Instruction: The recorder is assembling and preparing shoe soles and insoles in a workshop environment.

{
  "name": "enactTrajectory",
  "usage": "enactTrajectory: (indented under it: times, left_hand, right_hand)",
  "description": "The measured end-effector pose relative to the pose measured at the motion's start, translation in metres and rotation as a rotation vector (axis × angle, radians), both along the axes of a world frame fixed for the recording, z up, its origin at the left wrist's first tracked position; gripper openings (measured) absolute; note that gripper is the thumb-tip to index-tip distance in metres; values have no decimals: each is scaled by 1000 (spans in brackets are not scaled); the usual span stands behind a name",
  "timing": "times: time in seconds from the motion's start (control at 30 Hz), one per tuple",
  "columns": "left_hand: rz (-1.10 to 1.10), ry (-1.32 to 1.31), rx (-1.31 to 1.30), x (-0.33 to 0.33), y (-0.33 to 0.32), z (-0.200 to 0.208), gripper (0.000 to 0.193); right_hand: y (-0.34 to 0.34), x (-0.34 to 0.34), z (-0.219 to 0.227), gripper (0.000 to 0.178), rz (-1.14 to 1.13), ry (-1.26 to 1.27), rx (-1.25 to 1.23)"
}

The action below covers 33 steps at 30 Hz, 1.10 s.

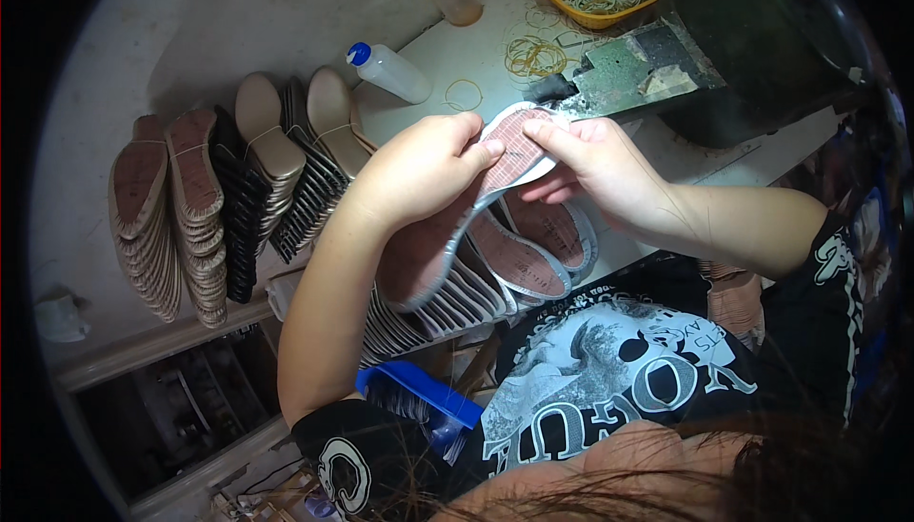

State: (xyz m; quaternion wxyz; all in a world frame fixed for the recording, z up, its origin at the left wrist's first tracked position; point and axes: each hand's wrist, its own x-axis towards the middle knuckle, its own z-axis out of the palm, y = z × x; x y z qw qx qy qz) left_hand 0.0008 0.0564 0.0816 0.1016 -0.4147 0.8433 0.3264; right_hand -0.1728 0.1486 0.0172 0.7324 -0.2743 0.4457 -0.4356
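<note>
A shoe insole (512,155) is held up in both my hands, close to the front of a green machine head (638,70). Its reddish, grid-lined underside faces up, and a pale band runs along the edge. My left hand (419,165) pinches one side with the thumb on top; part of the insole passes below that wrist. On the other side, my right hand (609,160) presses its thumb on the lined face, fingers underneath. Below my hands lie more insoles (522,265) with pale rims, beside a long fanned row (452,303).
Tied stacks of insoles (143,189) line the table's left side. A blue-capped bottle (398,76) and a red-nozzled bottle (460,8) stand farther back. A yellow basket (598,20) holds rubber bands; loose bands (533,57) lie before it. A blue tray (428,389) sits near my left elbow.
</note>
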Motion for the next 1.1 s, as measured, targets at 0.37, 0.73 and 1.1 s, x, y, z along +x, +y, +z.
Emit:
enactTrajectory:
  times: [0.37, 0.73, 1.1]
  left_hand:
    - [283, 207, 247, 19, 7, -38, 28]
    - [624, 399, 494, -13, 34, -24, 35]
    - [562, 284, 328, -12, 5, -26, 56]
  right_hand:
    - [1, 1, 0, 36, 15, 18, -71]
    - [-5, -18, -11, 28, 113, 127, -168]
    - [40, -65, -9, 29, 229, 79, -132]
